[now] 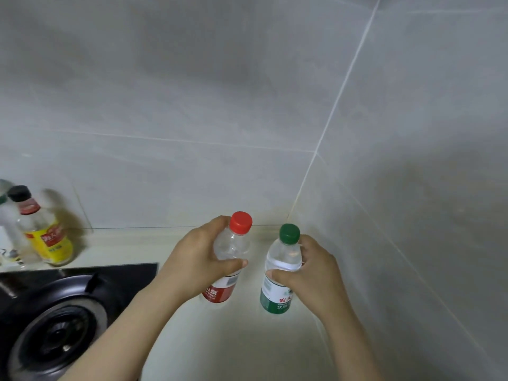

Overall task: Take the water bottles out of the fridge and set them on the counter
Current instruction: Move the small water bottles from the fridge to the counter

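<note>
- Clear plastic under a red cap: red-capped bottle [232, 251], seemingly standing on the cream tabletop [233, 347] near the far right corner, clasped by left hand [192, 259].
- Just right of it, not touching: green-capped bottle [280, 273], clasped by right hand [313, 273].
- Seat both bases flat, test for rocking, then uncurl fingers sideways.
- Counted: two water bottles, two hands, one burner [59, 334], at least two sauce bottles [46, 237] far left.

Bottles [232, 248] seemingly on counter [233, 339], beside stove [55, 325]

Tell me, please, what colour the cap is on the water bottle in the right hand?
Green; the cap shows best in the head view, atop the bottle the right hand grips.
</note>
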A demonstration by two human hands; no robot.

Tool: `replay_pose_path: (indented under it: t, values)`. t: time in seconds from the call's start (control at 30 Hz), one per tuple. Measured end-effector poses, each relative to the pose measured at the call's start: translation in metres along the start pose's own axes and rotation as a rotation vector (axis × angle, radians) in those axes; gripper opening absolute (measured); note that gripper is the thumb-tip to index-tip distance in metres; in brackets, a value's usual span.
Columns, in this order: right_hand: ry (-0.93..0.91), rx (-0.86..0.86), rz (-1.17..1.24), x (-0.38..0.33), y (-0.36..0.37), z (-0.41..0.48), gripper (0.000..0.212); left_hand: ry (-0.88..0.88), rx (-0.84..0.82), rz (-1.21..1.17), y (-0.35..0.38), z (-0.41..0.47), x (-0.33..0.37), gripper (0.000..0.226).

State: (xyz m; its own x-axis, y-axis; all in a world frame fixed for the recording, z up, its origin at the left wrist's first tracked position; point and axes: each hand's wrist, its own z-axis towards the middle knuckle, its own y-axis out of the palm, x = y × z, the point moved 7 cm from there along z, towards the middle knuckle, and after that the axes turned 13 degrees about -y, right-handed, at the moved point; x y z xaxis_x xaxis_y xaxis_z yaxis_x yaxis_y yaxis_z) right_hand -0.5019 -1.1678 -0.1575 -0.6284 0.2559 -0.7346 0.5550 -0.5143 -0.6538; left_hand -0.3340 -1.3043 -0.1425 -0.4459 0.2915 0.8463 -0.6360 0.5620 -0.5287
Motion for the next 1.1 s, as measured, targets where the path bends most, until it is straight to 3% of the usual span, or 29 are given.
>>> replay_pose_path:
  t: [0.47,1.1]
  values:
    - [0.074,-0.104,-0.009,0.1,0.06,0.113,0.056,-0.18,-0.05,0.157,0.051,0.117,-0.055,0.047]
    - [0.095,0.212,0.008,0.171,0.068,0.19,0.062,-0.202,-0.047,0.096,0.086,0.18,-0.071,0.05]
